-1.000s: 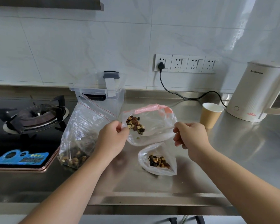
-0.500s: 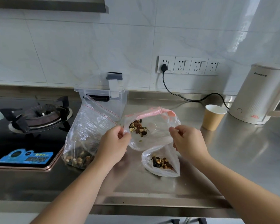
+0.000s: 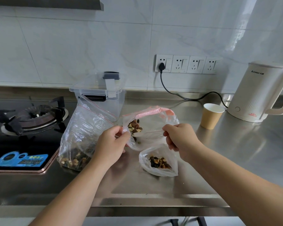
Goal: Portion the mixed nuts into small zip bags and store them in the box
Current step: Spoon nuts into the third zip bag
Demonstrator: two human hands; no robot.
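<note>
1. Stainless steel counter (image 3: 235,160) runs below a white tiled wall (image 3: 88,46), with a gas hob (image 3: 31,116) at the left end and a row of sockets (image 3: 186,64) behind.
2. Head view: the left hand (image 3: 112,144) pinches the near left edge of a small zip bag (image 3: 151,126) held above the counter, fingers closed on the plastic.
3. The right hand (image 3: 181,137) grips the same bag's right edge, also closed on it; the bag's pink-striped mouth arches up between the two hands.
4. Mixed nuts (image 3: 135,126) sit bunched inside the held bag, just beside the left hand's fingertips.
5. A second small bag (image 3: 158,160) of nuts lies on the counter below the right hand.
6. A large zip bag (image 3: 82,136) with nuts at its bottom stands left of the left hand.
7. A clear lidded box (image 3: 101,95) stands behind the large bag.
8. A paper cup (image 3: 211,115) and a white kettle (image 3: 258,92) stand at the right.
</note>
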